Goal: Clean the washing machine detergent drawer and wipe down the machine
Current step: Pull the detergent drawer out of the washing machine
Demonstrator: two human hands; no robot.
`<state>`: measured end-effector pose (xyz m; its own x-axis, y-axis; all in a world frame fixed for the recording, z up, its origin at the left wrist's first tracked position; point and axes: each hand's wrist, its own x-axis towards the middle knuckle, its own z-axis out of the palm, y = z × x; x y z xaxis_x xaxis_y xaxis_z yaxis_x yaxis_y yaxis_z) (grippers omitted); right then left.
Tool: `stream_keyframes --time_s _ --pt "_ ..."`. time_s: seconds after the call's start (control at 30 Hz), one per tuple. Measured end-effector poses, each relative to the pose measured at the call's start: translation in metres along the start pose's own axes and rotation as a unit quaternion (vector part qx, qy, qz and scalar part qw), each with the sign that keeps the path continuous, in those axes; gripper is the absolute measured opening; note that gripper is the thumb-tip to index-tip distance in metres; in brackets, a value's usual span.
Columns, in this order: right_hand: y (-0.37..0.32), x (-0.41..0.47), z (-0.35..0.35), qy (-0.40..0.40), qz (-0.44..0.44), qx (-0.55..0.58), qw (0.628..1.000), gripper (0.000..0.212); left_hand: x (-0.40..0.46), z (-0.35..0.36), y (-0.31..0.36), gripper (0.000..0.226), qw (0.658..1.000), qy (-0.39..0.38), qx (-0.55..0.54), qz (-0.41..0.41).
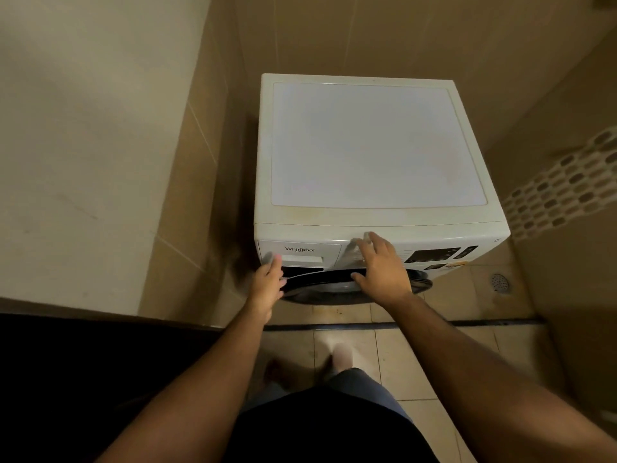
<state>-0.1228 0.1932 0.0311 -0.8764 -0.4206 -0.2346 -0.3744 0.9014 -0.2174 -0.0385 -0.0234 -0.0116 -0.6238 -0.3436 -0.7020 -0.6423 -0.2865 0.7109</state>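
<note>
Standing before a white front-loading washing machine set in a tiled corner, a person reaches both arms to its front panel. At the panel's left corner the left hand touches the lower left edge of the detergent drawer, fingers extended upward against the drawer face and grasping nothing that can be seen. The drawer sits flush and closed in the upper left of the front panel, directly above the dark door. Just right of the drawer, the right hand lies spread against the panel, fingers relaxed and straight; the fingertips are motion-blurred, so whether they press a cloth cannot be told. Further right along the panel is the dark control display, and at the far right of the floor a round drain. The drawer is judged to be a light, rigid plastic tray, likely slick with detergent residue; it would best be taken by the recessed pull along its lower front edge and drawn straight outward, with the other hand steadying the panel.
</note>
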Motion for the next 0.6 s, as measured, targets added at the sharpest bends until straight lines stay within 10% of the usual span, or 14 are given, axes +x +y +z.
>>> stream_keyframes --time_s 0.27,0.6 --pt "-0.012 0.031 -0.006 -0.084 -0.03 -0.061 0.994 0.114 0.021 0.025 0.009 0.095 0.931 -0.029 -0.35 -0.103" --pt "-0.006 0.038 0.01 -0.135 -0.034 -0.098 0.985 0.133 0.036 0.047 0.005 0.099 0.869 0.003 -0.489 -0.077"
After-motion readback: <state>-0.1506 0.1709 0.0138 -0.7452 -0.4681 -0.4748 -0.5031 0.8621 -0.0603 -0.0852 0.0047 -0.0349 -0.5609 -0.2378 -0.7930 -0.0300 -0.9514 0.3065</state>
